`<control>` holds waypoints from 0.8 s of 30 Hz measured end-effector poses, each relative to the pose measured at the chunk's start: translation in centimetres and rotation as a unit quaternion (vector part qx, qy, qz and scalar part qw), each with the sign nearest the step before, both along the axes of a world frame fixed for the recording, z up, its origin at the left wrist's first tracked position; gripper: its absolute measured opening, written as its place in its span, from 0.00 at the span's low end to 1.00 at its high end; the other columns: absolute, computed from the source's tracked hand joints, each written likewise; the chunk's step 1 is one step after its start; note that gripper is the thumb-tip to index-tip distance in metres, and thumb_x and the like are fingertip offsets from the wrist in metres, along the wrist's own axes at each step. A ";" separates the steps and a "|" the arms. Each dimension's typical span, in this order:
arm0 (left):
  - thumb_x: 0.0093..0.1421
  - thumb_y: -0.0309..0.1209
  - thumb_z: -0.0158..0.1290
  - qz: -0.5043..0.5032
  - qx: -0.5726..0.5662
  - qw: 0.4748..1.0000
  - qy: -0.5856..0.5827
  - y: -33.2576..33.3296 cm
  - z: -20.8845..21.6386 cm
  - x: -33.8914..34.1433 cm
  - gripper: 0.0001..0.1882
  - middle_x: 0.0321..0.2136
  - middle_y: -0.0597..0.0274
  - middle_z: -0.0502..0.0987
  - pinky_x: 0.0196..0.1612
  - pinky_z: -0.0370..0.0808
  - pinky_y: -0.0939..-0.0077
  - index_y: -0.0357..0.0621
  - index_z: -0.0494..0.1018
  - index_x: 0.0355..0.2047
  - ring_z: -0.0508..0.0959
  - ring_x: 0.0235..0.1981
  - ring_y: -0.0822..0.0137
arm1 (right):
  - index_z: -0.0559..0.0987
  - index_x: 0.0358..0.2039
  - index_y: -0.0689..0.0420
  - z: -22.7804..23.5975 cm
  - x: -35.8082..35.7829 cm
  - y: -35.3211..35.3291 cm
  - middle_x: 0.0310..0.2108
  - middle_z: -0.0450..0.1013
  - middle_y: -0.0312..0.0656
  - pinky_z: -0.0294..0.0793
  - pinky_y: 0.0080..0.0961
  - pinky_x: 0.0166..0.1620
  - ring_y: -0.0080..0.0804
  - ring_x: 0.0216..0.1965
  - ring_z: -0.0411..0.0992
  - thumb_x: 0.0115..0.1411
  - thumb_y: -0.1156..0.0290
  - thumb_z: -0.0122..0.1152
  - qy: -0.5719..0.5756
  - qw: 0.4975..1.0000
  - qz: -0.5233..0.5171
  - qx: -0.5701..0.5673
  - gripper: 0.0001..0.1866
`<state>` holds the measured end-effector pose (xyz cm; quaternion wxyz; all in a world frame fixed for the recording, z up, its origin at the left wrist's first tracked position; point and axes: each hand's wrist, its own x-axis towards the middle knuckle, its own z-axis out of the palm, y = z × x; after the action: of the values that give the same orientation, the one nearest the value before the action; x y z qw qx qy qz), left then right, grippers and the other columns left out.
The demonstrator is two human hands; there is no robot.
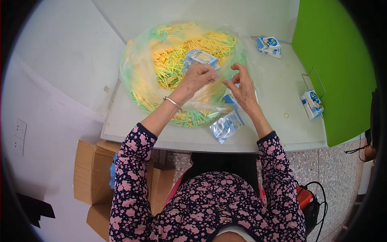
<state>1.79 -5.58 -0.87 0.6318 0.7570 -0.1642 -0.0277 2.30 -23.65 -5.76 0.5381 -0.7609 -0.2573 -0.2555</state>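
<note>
A large clear plastic bag lies spread on the table, full of thin yellow and green sticks. Several blue-and-white packets rest on top of the sticks. Over the bag's near right part, my left hand has its fingertips pinched together; whatever they hold, if anything, is too small to make out. My right hand is beside it, thumb and fingers curved and apart with nothing visible between them. Below my right hand, a clear blue-printed packet lies near the table's front edge, with another partly hidden under the hand.
A small stack of blue-and-white packets lies at the back right. More packets stand by a wire holder against the green panel. A rubber band lies on the white table. Cardboard boxes stand below left.
</note>
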 end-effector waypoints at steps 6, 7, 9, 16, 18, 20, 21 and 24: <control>0.57 0.31 0.50 0.069 0.053 0.996 -0.037 2.3 -1.0 -0.5 0.09 0.24 0.69 0.73 0.34 0.68 0.85 0.37 0.73 0.26 0.70 0.27 0.79 | 0.70 0.40 0.60 -2.4 -0.9 -2.8 0.45 0.64 0.44 0.67 0.28 0.42 0.34 0.37 0.66 0.47 0.68 0.64 0.023 0.995 0.040 -0.089 0.20; 0.58 0.31 0.50 0.081 0.068 0.993 -0.045 2.4 -1.3 -0.8 0.09 0.24 0.69 0.73 0.35 0.68 0.85 0.36 0.73 0.27 0.70 0.28 0.79 | 0.70 0.41 0.60 -2.7 -1.3 -3.4 0.46 0.64 0.45 0.64 0.30 0.48 0.38 0.43 0.64 0.47 0.66 0.64 -0.057 0.980 0.080 -0.171 0.22; 0.58 0.30 0.50 0.065 0.069 0.995 -0.042 2.6 -1.7 -1.2 0.09 0.24 0.69 0.74 0.36 0.68 0.84 0.35 0.73 0.28 0.71 0.28 0.79 | 0.70 0.42 0.59 -2.1 -3.1 -3.7 0.49 0.61 0.46 0.59 0.34 0.51 0.43 0.48 0.59 0.46 0.64 0.65 -0.014 0.959 0.100 -0.265 0.24; 0.57 0.30 0.50 0.064 0.097 0.991 -0.068 0.6 -1.1 -2.9 0.08 0.25 0.68 0.75 0.36 0.68 0.84 0.36 0.74 0.29 0.71 0.29 0.79 | 0.67 0.47 0.56 -5.5 -5.7 -4.7 0.59 0.49 0.50 0.50 0.45 0.57 0.54 0.57 0.50 0.40 0.58 0.67 0.008 0.938 0.045 -0.344 0.33; 0.57 0.30 0.50 0.069 0.115 0.988 -0.077 0.0 -0.4 -3.6 0.08 0.25 0.68 0.75 0.35 0.68 0.84 0.36 0.73 0.29 0.71 0.29 0.80 | 0.67 0.48 0.56 -5.4 -5.7 -4.9 0.59 0.49 0.51 0.49 0.45 0.57 0.54 0.57 0.50 0.40 0.58 0.67 0.001 0.946 0.016 -0.323 0.34; 0.57 0.29 0.50 0.080 0.169 0.980 -0.073 -0.5 0.0 -5.2 0.08 0.26 0.67 0.75 0.34 0.68 0.83 0.35 0.73 0.29 0.71 0.29 0.79 | 0.66 0.48 0.57 -4.9 -6.2 -5.1 0.59 0.49 0.52 0.49 0.45 0.57 0.53 0.57 0.50 0.40 0.59 0.67 -0.006 0.953 -0.010 -0.303 0.34; 0.57 0.29 0.50 0.080 0.169 0.980 -0.070 -0.5 -0.4 -6.0 0.08 0.26 0.67 0.75 0.34 0.68 0.83 0.35 0.73 0.29 0.71 0.29 0.79 | 0.68 0.46 0.58 -4.3 -7.0 -5.2 0.59 0.49 0.53 0.50 0.44 0.56 0.53 0.57 0.50 0.40 0.59 0.67 -0.013 0.951 -0.004 -0.310 0.32; 0.56 0.28 0.51 0.028 0.160 0.977 -0.137 -0.9 -1.8 -8.8 0.07 0.25 0.65 0.75 0.31 0.68 0.82 0.34 0.72 0.30 0.71 0.27 0.77 | 0.71 0.41 0.59 -4.3 -8.8 -5.9 0.58 0.50 0.53 0.51 0.43 0.56 0.51 0.56 0.51 0.41 0.62 0.67 -0.014 0.937 0.020 -0.348 0.27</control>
<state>-6.97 -6.45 -2.71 0.4745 0.8493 -0.2212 0.0685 -6.49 -29.59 -10.01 0.2407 -0.8918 -0.3527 -0.1498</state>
